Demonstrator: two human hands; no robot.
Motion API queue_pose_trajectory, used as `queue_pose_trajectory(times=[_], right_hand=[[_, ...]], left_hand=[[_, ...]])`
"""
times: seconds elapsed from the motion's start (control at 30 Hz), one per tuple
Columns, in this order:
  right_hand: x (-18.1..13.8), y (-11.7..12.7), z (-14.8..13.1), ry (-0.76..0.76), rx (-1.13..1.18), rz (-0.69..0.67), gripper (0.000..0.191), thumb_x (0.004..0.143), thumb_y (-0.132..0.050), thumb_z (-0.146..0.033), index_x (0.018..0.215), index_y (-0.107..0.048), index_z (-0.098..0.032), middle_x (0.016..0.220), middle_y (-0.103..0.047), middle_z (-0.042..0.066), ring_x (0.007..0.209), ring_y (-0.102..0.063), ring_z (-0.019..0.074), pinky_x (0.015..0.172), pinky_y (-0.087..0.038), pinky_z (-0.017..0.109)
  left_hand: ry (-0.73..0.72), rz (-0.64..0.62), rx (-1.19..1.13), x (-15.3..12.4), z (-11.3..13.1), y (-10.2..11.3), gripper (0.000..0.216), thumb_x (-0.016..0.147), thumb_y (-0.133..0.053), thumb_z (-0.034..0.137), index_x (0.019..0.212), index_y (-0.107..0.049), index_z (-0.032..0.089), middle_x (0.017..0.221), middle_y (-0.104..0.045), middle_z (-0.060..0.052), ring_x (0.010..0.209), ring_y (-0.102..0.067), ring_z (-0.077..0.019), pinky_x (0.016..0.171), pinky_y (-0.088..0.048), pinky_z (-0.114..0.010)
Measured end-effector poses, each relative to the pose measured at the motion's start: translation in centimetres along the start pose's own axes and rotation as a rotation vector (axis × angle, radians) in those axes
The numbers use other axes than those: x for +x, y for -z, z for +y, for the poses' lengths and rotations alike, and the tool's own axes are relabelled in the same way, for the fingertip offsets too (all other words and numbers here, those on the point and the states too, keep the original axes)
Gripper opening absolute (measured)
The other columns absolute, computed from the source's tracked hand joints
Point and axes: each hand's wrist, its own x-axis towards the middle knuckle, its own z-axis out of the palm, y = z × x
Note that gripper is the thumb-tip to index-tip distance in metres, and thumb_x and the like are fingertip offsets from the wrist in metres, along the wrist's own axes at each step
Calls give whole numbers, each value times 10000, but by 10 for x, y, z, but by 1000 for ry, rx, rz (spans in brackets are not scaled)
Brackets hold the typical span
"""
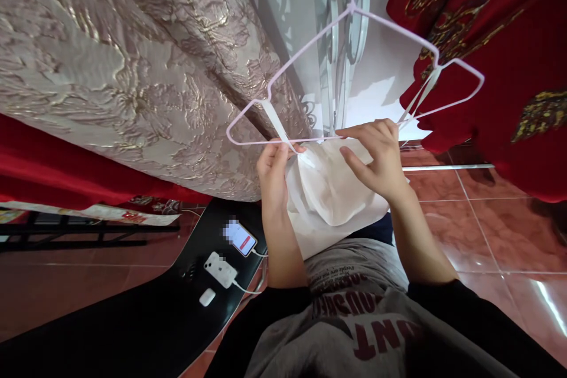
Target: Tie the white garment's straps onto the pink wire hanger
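Pink is being shown by the hanger, and from it a cream garment is being hung. One strap is being looped at the hanger's left notch, another strap at its right notch, so that the garment is being seen just below its lower bar, partly over a grey shirt. By the left hand, under the hanger's left half, the foot of the strap is being pinched, thumb and finger being clamped together on it. By the right hand, nearer the hanger's right half, the garment is being partly covered; its thumb is being spread apart from the fingers, and whether cloth is being touched cannot be told. Behind the hanger a white grille is being partly crossed. Left of it a floral curtain is being draped; right of it, red cloth. Well below left of it, a lit phone, a white phone and a case are being supported by a black bench.
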Motion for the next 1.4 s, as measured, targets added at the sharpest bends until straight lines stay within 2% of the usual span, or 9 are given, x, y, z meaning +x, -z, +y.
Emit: queue_pose_trajectory(times=[0.2, 0.33, 0.43, 0.6, 0.87, 1.03, 1.1, 1.23, 1.4], right_hand=[[5, 4, 5, -66, 2, 23, 265, 1081, -553, -392, 1065, -802, -302, 977, -830, 4, 933, -672, 235, 1033, -413, 483], [5, 11, 2, -73, 39, 11, 279, 1081, -558, -409, 1064, -819, -310, 914, -819, -4, 881, -669, 221, 995, -428, 465], [4, 18, 1, -78, 59, 20, 256, 1065, -594, -417, 1057, -831, -323, 889, -813, -15, 856, -668, 208, 996, -432, 459], [4, 26, 6, -72, 38, 5, 237, 1046, -623, -409, 1028, -841, -315, 955, -837, 3, 880, -679, 213, 1018, -434, 468], [1, 19, 5, -34, 55, 46, 203, 1039, -626, -368, 1121, -809, -340, 1095, -837, 5, 1052, -731, 255, 1105, -472, 538], [0, 24, 27, -90, -9, 536, 342, 1035, -620, -369, 1372, -668, -332, 1405, -676, 125, 1333, -647, 339, 1058, -564, 585], [4, 29, 41, -169, 2, 520, 417, 1016, -644, -358, 1432, -612, -336, 1433, -648, 151, 1291, -671, 322, 1007, -604, 545], [18, 42, 51, -285, 142, 335, 421, 893, -730, -233, 1307, -697, -305, 1209, -763, 79, 1140, -733, 257, 887, -624, 438], [40, 57, 28, -296, 321, 543, 147, 846, -680, -123, 878, -816, -170, 731, -756, 18, 655, -666, 124, 637, -508, 302]], left_hand=[[10, -195, 328, -25, 49, 15, 253, 1017, -735, 430, 934, -836, 213, 973, -825, -76, 988, -758, -220, 936, -582, -337], [-43, -324, 82, -33, 84, 17, 357, 1001, -724, 516, 1150, -867, 225, 1030, -846, -120, 952, -788, -264, 683, -576, -332], [-208, -209, -13, -20, 92, 10, 436, 944, -748, 620, 1232, -845, 308, 1235, -832, -96, 1130, -784, -326, 634, -575, -351], [-516, 250, 192, 13, 70, 8, 225, 978, -774, 361, 1185, -846, 309, 1445, -756, 0, 1343, -689, -305, 700, -513, -336], [-378, 270, 177, 17, 12, 11, 362, 1008, -699, 583, 1152, -749, 254, 672, -644, 38, 616, -681, -138, 539, -426, -262], [-381, 260, 287, 16, 10, 16, 443, 1027, -653, 616, 1213, -739, 224, 669, -615, 33, 532, -608, -107, 471, -319, -236], [-385, 225, 303, 16, 12, 20, 452, 1031, -653, 611, 1236, -745, 218, 690, -652, 21, 507, -605, -102, 457, -305, -234], [-410, 212, 311, 14, 15, 22, 458, 1034, -652, 611, 1227, -756, 209, 685, -674, 20, 490, -622, -96, 439, -293, -220], [-420, 269, 314, 14, 16, 16, 459, 1028, -658, 613, 1192, -766, 198, 633, -659, 40, 454, -596, -89, 425, -285, -219]])
